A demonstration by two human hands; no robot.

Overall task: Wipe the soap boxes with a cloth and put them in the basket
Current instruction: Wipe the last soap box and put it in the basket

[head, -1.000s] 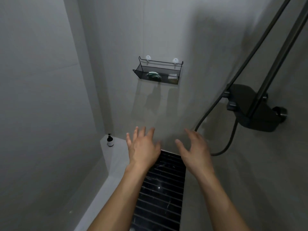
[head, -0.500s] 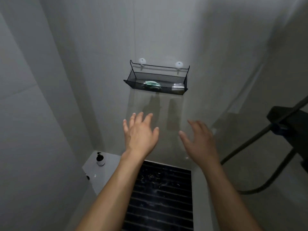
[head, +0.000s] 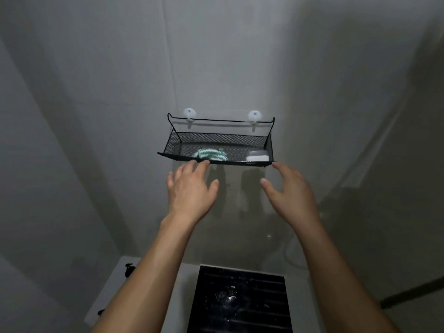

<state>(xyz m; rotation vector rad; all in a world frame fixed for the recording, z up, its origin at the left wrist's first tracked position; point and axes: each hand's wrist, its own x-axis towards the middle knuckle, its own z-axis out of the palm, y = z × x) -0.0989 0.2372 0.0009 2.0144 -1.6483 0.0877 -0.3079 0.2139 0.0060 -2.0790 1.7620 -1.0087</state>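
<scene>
A black mesh basket (head: pixel 219 140) hangs on the grey wall from two white suction hooks. Inside it lie a green-and-white striped cloth (head: pixel 211 154) towards the left and a white soap box (head: pixel 257 156) at the right end. My left hand (head: pixel 191 189) is raised just below the basket's front edge, fingers straight, fingertips level with the rim under the cloth. My right hand (head: pixel 289 191) is up beneath the basket's right corner, fingers spread and holding nothing.
Below is a black slatted floor grate (head: pixel 240 301), wet in the middle. A pale ledge (head: pixel 113 292) sits at the lower left with small dark items on it. Grey tiled walls close in on both sides.
Both hands have risen from well below the basket to its front edge. The view has tilted up and closer, so the shower fitting at the right has left the frame.
</scene>
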